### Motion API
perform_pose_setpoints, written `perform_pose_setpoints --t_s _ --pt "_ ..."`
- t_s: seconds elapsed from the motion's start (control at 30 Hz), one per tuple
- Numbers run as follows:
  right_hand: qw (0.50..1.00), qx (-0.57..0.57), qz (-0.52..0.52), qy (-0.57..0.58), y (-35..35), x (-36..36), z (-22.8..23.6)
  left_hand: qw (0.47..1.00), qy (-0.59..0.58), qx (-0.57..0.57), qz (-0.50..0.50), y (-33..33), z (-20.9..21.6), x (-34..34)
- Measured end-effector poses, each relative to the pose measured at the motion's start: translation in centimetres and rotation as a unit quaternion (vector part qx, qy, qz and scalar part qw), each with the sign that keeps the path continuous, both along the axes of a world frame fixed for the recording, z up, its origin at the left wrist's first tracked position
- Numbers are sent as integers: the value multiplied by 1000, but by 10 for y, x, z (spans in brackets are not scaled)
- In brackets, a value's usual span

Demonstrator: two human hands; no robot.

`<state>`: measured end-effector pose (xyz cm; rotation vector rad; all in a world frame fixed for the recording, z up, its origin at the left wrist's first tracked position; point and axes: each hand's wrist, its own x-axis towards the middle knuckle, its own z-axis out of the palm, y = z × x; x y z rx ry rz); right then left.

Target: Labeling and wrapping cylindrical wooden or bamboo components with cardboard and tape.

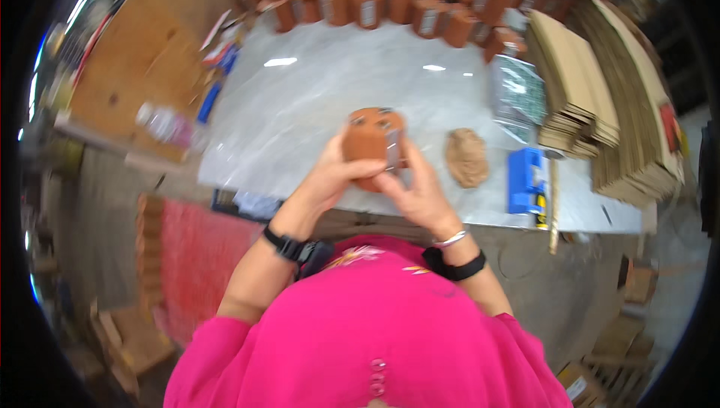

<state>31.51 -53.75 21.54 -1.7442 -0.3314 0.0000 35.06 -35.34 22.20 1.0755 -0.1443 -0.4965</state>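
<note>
A reddish-brown, many-sided box (365,147) is held up between my two hands over the near part of the light grey tabletop (300,100). It has dark marks or holes on top and a silvery patch on its right side. My left hand (334,172) wraps its left side, thumb across the lower front. My right hand (415,189) closes on the right side, with the thumb reaching to the lower front. Motion blurs the fingers somewhat. To the right of my right hand lies a crumpled brown cloth or paper wad (466,157).
Similar reddish-brown boxes (367,7) are stacked along the far edge. At right stand flat cardboard stacks (574,70), a plastic-wrapped pack (517,97), a blue holder (523,179) and a thin rod (554,205). A bottle (169,124) lies left, above a red surface (199,258).
</note>
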Motion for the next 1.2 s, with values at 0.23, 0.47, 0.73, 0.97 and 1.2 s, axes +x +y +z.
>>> perform_pose_setpoints --t_s 0.23,0.47,0.73,0.97,1.2 --pt "976 -187 -80 -74 -59 -36 42 940 -207 238 127 14 -56 15" --pt "788 -468 -338 -214 -231 -5 94 919 -236 300 97 28 -52 7" --pt "719 -581 -334 -187 -301 49 85 889 -278 350 102 28 -57 2" --pt "819 -533 -179 -115 -230 33 77 875 -283 383 90 33 -48 -7" --pt "742 -616 -149 -219 -233 78 53 856 -294 420 72 57 -63 -15"
